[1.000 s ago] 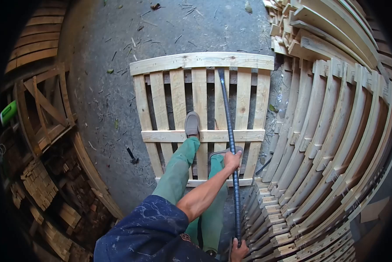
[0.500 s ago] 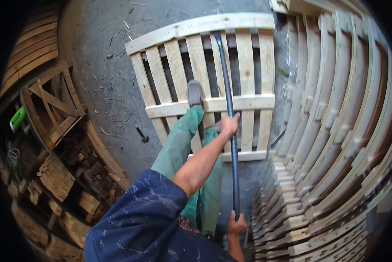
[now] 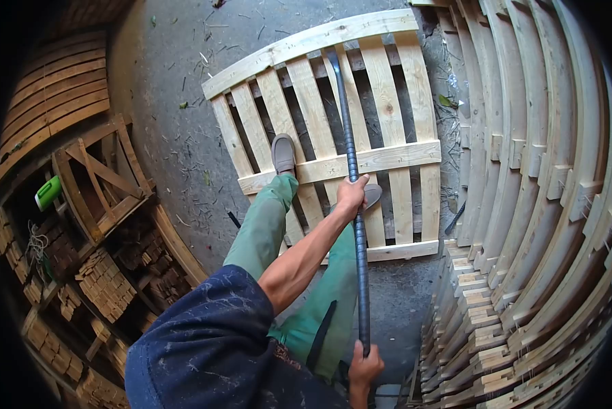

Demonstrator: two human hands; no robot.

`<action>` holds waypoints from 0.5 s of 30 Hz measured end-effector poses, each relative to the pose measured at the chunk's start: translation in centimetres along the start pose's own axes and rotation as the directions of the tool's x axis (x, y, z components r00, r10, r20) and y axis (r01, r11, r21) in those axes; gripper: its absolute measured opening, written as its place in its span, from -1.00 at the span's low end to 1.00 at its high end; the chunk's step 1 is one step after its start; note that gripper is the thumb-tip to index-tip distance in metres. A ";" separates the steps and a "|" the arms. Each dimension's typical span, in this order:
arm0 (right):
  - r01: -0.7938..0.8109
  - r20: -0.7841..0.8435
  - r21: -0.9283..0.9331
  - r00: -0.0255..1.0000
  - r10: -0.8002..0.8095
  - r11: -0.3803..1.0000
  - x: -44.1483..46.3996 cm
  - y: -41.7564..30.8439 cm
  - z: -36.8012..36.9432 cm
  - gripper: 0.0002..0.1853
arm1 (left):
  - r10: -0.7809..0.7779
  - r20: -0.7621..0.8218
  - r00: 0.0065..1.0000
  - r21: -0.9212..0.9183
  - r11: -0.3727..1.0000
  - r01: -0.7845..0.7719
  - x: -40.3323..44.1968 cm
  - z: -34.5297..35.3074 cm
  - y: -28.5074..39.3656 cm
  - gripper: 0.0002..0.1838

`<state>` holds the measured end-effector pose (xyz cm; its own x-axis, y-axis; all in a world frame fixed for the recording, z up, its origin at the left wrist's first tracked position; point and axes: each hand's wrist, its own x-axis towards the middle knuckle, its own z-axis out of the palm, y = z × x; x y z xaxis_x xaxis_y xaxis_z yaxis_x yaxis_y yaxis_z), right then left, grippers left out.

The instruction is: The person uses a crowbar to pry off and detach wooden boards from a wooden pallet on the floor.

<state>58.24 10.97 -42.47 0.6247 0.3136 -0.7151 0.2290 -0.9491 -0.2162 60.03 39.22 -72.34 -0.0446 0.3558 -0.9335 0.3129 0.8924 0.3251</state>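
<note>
A long dark pry bar [image 3: 352, 146] runs lengthwise over a wooden pallet [image 3: 387, 109] on the floor. Its far tip sits at the pallet's far crossboard, between two slats. Around the bar's middle, just past the near side of the centre board, my left hand [image 3: 351, 198] is closed. My right hand [image 3: 366, 368] grips the near end of the bar, with the thumb lying along it. Both my shoes press on the pallet: the left shoe [image 3: 283, 154] by the centre board, the right shoe [image 3: 372, 196] beside the bar, partly hidden.
Tall rows of stacked pallets [image 3: 517, 136] stand close on the right. To the left are a wooden crate frame [image 3: 95, 177], bundles of cut wood [image 3: 106, 283] and a green-and-white object [image 3: 48, 193]. Nails and splinters litter the concrete floor [image 3: 163, 123].
The view has shifted, and the pallet appears slightly turned. My right shoe now shows more beside the bar. Both hands keep their hold on the pry bar, whose tip stays at the far crossboard.
</note>
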 end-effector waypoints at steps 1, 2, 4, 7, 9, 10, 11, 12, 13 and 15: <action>0.017 -0.003 -0.044 1.000 -0.017 0.999 -2.0 -2.8 -2.5 -0.62 | -0.028 0.025 0.999 -0.024 0.999 0.028 -1.7 -1.0 1.3 -0.68; 0.030 -0.009 -0.088 0.999 -0.031 0.996 -3.9 -5.5 -5.0 -0.63 | -0.070 0.060 0.996 -0.033 0.997 0.072 -3.7 -2.1 2.3 -0.68; -0.088 -0.037 -0.163 0.996 0.083 0.983 -5.5 -12.0 -9.8 -0.62 | -0.131 0.082 0.988 -0.080 0.987 0.138 -6.4 -3.9 2.9 -0.69; -0.118 -0.041 -0.255 0.993 0.111 0.960 -6.7 -14.9 -9.7 -0.62 | -0.177 0.094 0.980 -0.128 0.974 0.188 -6.5 -6.3 1.8 -0.67; -0.075 -0.072 -0.272 0.996 0.058 0.959 -6.4 -16.6 -8.3 -0.63 | -0.213 0.094 0.973 -0.150 0.963 0.225 -5.8 -8.2 2.7 -0.69; -0.079 -0.074 -0.259 0.995 0.061 0.963 -5.9 -17.8 -7.7 -0.62 | -0.248 0.083 0.965 -0.157 0.953 0.258 -5.3 -9.1 3.6 -0.70; -0.091 -0.062 -0.244 0.995 0.078 0.966 -6.1 -19.3 -7.3 -0.62 | -0.265 0.079 0.961 -0.159 0.948 0.275 -4.5 -10.4 4.3 -0.70; -0.101 -0.045 -0.255 0.995 0.093 0.962 -5.9 -21.8 -6.9 -0.62 | -0.212 0.070 0.975 -0.128 0.967 0.220 -3.6 -11.7 5.9 -0.70; -0.093 -0.015 -0.263 0.996 0.092 0.960 -5.1 -25.2 -6.3 -0.62 | -0.152 0.066 0.986 -0.094 0.983 0.158 -2.7 -13.0 7.6 -0.69; -0.077 0.004 -0.271 0.997 0.082 0.959 -5.6 -28.9 -4.3 -0.62 | -0.294 0.120 0.948 -0.082 0.949 0.305 -1.3 -15.9 11.0 -0.64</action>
<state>51.33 36.80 -29.34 0.6383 0.2350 -0.7331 0.3737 -0.9271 0.0282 48.46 53.00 -65.20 -0.0205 0.0411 -0.9989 0.2056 0.9780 0.0361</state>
